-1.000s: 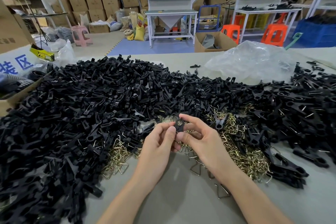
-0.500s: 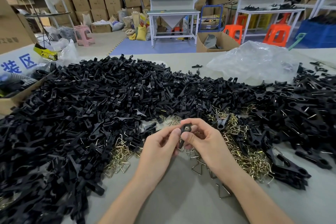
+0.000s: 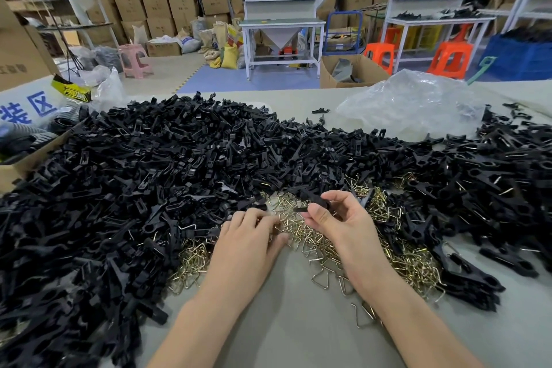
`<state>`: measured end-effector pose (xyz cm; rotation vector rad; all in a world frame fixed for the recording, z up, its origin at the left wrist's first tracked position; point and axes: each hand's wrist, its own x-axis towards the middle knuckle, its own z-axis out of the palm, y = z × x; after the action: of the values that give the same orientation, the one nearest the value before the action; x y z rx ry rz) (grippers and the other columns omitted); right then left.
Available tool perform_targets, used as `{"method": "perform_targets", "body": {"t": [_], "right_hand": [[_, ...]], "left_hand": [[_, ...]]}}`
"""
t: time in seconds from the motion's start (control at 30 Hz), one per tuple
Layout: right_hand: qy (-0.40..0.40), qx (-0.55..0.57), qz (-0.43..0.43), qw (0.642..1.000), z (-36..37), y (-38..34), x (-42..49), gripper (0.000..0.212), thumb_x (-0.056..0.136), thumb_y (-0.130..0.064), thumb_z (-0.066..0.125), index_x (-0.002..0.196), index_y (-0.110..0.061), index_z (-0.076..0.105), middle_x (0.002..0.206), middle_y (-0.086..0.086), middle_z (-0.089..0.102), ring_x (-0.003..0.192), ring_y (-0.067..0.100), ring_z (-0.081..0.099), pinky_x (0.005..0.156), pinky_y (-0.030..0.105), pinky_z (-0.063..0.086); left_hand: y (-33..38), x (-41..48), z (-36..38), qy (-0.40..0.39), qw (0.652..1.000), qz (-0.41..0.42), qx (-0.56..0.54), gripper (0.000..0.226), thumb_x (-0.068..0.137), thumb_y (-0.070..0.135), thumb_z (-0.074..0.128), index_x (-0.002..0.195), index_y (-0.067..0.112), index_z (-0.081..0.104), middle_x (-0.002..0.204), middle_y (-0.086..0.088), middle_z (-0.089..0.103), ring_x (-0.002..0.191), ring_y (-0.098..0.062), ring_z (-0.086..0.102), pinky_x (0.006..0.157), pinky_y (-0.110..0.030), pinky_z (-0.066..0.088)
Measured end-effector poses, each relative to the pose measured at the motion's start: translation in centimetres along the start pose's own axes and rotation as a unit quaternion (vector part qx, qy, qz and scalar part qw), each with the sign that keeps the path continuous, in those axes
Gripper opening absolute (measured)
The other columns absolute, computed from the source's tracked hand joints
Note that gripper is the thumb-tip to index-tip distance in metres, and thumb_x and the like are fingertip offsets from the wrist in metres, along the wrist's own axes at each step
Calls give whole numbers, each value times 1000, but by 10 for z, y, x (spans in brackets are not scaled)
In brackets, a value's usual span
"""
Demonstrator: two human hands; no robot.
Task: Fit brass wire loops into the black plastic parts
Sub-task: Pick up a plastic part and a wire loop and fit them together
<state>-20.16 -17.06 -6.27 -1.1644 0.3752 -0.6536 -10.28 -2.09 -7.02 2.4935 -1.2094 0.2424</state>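
A big heap of black plastic parts covers the left and middle of the table, and more black parts lie on the right. Brass wire loops lie in a pile between them. My right hand pinches one black plastic part between thumb and fingers, above the loops. My left hand reaches down into the brass loops with its fingers curled; whether it grips a loop is hidden by the fingers.
A crumpled clear plastic bag lies at the back right of the grey table. A cardboard box stands at the left edge. Loose loops lie near my right forearm. Behind the table are workbenches, stools and stacked cartons.
My hands have come apart. The right hand kept the black part and lifted it slightly right; the left hand dropped down to the brass loops.
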Motion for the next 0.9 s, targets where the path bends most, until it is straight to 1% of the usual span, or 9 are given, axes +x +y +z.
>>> {"method": "perform_targets", "body": {"t": [0.1, 0.23, 0.33, 0.43, 0.57, 0.63, 0.7, 0.8, 0.9], "right_hand": [[8, 7, -3, 1000, 0, 0, 1, 39, 70, -21, 79, 104, -11, 63, 101, 9, 60, 95, 32, 75, 80, 24, 60], [3, 18, -5, 1000, 0, 0, 1, 39, 68, -22, 79, 103, -11, 63, 98, 8, 60, 93, 31, 76, 79, 23, 60], [0, 18, -4, 1000, 0, 0, 2, 39, 68, -23, 79, 103, -12, 64, 96, 8, 61, 91, 27, 77, 79, 23, 60], [-4, 16, -7, 1000, 0, 1, 2, 35, 68, -24, 80, 100, -16, 66, 94, 4, 61, 92, 28, 76, 80, 24, 59], [-37, -10, -11, 999, -3, 0, 0, 24, 68, -32, 82, 89, -31, 70, 83, -10, 66, 97, 27, 75, 86, 28, 59], [-61, -29, -6, 998, -3, -1, -1, 23, 70, -33, 82, 90, -32, 70, 80, -16, 68, 96, 22, 75, 88, 28, 59], [-85, -41, 3, 995, -2, -1, -3, 22, 71, -32, 82, 90, -32, 71, 85, -13, 70, 95, 17, 73, 89, 29, 59], [-102, -37, 7, 994, 1, -1, -5, 22, 71, -33, 84, 90, -32, 71, 96, -3, 73, 101, 18, 72, 89, 31, 58], [-93, -16, 3, 995, 1, 0, -3, 33, 63, -43, 88, 90, -33, 72, 95, -2, 72, 101, 19, 71, 90, 30, 58]], "left_hand": [[-3, 2, -1, 29, 999, 16, -16, 21, 101, 38, 51, 109, 24, 64, 110, 6, 58, 106, -20, 52, 95, -34, 42], [0, -1, -2, 50, 998, 25, -24, 12, 97, 30, 57, 96, 20, 61, 99, 5, 57, 95, -19, 53, 87, -35, 45], [3, -1, -6, 76, 987, -3, -140, 5, 94, 27, 58, 90, 24, 56, 99, 13, 53, 98, -8, 51, 88, -23, 41], [7, -1, -11, 100, 949, -68, -290, 11, 91, 23, 62, 83, 28, 56, 101, 20, 60, 100, -3, 58, 84, -12, 40], [15, 0, -13, 86, 879, -142, -446, 11, 93, 15, 64, 82, 17, 61, 101, 19, 72, 86, -6, 69, 76, -17, 52], [18, 0, -13, 76, 859, -148, -484, 9, 96, 10, 61, 86, 10, 61, 96, 14, 75, 83, -7, 72, 72, -15, 53], [19, 0, -15, 72, 839, -153, -518, 8, 98, 8, 59, 90, 7, 62, 94, 9, 76, 79, -9, 73, 70, -16, 54], [21, 0, -15, 48, 811, -165, -559, 8, 99, 14, 59, 95, 10, 65, 90, -2, 76, 79, -15, 72, 74, -26, 58], [23, -1, -14, 31, 811, -175, -558, 8, 97, 19, 61, 94, 13, 65, 84, -5, 76, 74, -13, 68, 75, -26, 55]]}}
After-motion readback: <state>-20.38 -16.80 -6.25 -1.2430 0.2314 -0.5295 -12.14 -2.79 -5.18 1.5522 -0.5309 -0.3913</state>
